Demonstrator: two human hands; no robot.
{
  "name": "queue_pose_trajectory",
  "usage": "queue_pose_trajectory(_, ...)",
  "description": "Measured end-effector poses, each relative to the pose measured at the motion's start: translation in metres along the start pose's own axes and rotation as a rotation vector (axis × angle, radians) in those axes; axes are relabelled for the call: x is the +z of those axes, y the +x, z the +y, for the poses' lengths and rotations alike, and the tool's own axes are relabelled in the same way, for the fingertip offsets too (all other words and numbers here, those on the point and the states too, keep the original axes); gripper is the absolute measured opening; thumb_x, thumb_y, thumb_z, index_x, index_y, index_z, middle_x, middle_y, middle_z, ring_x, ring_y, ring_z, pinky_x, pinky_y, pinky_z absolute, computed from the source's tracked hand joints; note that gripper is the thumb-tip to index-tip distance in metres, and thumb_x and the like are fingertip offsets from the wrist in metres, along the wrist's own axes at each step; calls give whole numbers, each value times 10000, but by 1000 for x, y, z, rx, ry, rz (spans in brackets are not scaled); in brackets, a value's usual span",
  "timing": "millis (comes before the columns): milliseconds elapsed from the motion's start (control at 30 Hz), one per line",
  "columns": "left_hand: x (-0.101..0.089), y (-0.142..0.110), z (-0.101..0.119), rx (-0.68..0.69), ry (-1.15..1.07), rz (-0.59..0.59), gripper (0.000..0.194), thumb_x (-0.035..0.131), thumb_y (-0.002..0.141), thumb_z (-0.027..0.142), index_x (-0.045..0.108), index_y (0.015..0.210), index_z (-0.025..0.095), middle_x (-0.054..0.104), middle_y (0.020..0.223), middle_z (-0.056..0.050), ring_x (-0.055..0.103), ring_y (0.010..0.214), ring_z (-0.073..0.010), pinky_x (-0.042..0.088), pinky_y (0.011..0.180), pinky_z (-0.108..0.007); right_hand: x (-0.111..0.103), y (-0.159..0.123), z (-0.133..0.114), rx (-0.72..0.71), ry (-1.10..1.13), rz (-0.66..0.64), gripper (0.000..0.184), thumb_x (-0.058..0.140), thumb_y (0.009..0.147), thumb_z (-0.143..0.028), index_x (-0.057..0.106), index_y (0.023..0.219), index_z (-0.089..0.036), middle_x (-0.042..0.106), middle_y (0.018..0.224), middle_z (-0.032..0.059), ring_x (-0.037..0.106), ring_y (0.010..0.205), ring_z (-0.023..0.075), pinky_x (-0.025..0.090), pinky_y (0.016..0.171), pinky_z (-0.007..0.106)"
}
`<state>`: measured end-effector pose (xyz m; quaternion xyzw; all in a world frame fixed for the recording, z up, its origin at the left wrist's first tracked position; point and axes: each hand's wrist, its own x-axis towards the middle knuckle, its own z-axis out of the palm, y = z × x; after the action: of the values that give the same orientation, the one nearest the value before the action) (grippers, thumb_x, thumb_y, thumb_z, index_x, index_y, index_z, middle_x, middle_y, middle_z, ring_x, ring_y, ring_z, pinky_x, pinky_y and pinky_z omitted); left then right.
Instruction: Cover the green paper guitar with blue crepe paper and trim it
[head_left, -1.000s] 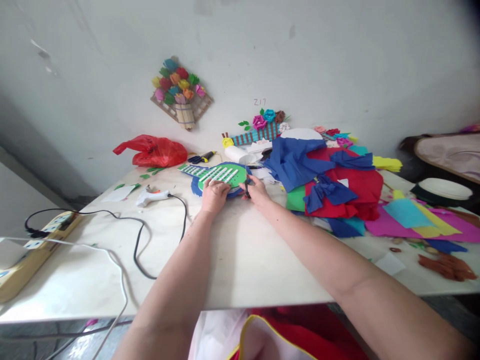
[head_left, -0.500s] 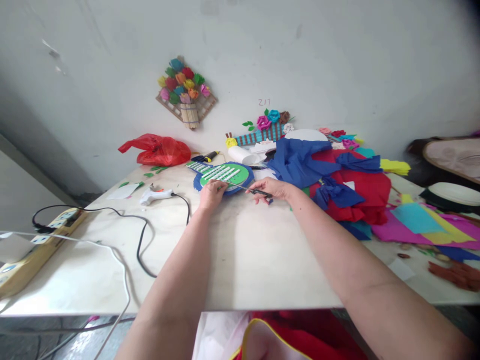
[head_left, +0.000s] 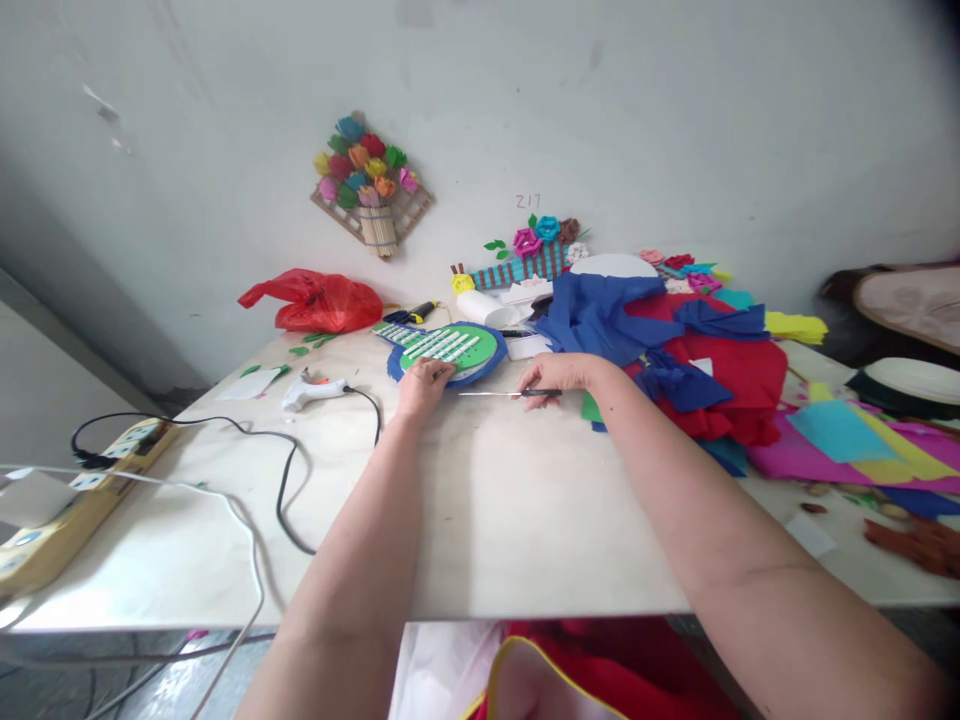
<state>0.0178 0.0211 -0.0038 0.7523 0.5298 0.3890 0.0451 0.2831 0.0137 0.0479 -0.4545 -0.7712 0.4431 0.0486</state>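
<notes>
A guitar-shaped paper craft (head_left: 474, 352) with a green face, white strips and a blue border lies toward the back of the table. My left hand (head_left: 426, 384) rests at its near edge, fingers closed on the rim; the exact grip is partly hidden. Just to the right, my right hand (head_left: 546, 380) grips black-handled scissors (head_left: 491, 394). Their thin metal blades point left, just in front of the craft and apart from its border. Blue crepe paper (head_left: 600, 315) lies behind my right hand, and a small green piece (head_left: 590, 405) shows beside its wrist.
A white glue gun (head_left: 315, 390) with a black cord lies left of my left hand. Further left is a power strip (head_left: 142, 450) with cables. A red plastic bag (head_left: 322, 302) sits at the back. Red crepe paper (head_left: 735, 370) and coloured sheets (head_left: 840, 440) cover the right side.
My right hand has drawn the scissors away from the craft's border, slightly toward me and to the right. The left hand stays at the craft's edge.
</notes>
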Motion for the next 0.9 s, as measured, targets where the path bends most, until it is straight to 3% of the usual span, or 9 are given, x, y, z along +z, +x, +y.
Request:
queue_pose_trajectory(300,-2,1,2,29,25,-6,215,534,811,299,724,850,207,715,957,-39,615,929,-186,472,855,-299,6,6,3,-50,74,139,510,846,498,-376,735,919,-111,622,536,0,464,395,52,416,434,189)
queue_pose_trajectory(733,-3,3,4,2,5,-19,208,553,798,298,734,831,201,719,938,-43,619,908,-196,474,844,-299,10,13,5,-72,92,229,436,844,528,-309,728,885,-88,598,484,-12,450,354,53,467,418,208)
queue_pose_trajectory(900,-3,2,4,11,33,-38,201,555,803,301,735,833,218,719,932,-40,623,919,-201,480,833,-297,10,11,-6,-20,48,253,408,861,502,-316,728,817,-93,578,451,-8,441,342,56,414,360,190)
